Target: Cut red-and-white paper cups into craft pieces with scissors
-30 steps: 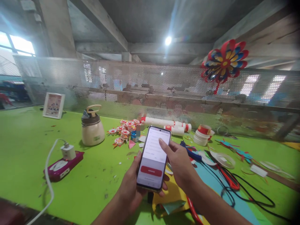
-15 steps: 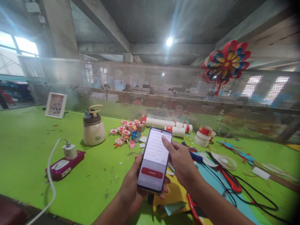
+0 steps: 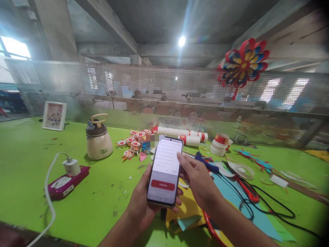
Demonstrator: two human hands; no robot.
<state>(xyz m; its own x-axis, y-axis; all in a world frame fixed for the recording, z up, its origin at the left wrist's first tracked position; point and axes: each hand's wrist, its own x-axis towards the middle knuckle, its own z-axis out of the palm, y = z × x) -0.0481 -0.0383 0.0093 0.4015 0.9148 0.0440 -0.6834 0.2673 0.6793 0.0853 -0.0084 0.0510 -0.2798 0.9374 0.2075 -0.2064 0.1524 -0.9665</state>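
My left hand (image 3: 142, 202) is wrapped round the lower part of a smartphone (image 3: 164, 171), its fingertips showing at the far edge. The phone is upright and tilted towards me. Its lit screen has lines of text above a grey area and a red button. My right hand (image 3: 199, 176) is closed at the phone's right edge, with the thumb on the upper screen and the fingers curled, partly hidden. Below the hands lie yellow paper pieces (image 3: 183, 214) and red-handled scissors (image 3: 213, 230).
A bottle (image 3: 99, 139), a purple power strip (image 3: 68, 181) with a white charger, and a photo frame (image 3: 54, 116) stand left on the green table (image 3: 102, 212). Paper ornaments (image 3: 135, 145), white rolls (image 3: 177, 132), tape rolls (image 3: 219, 145), a blue glue gun (image 3: 207, 163) and black cables (image 3: 279, 204) lie farther right.
The view has shifted slightly, so most things sit further left. My right thumb has slid from over the screen's upper part down to its right edge. The phone stays in my left hand.
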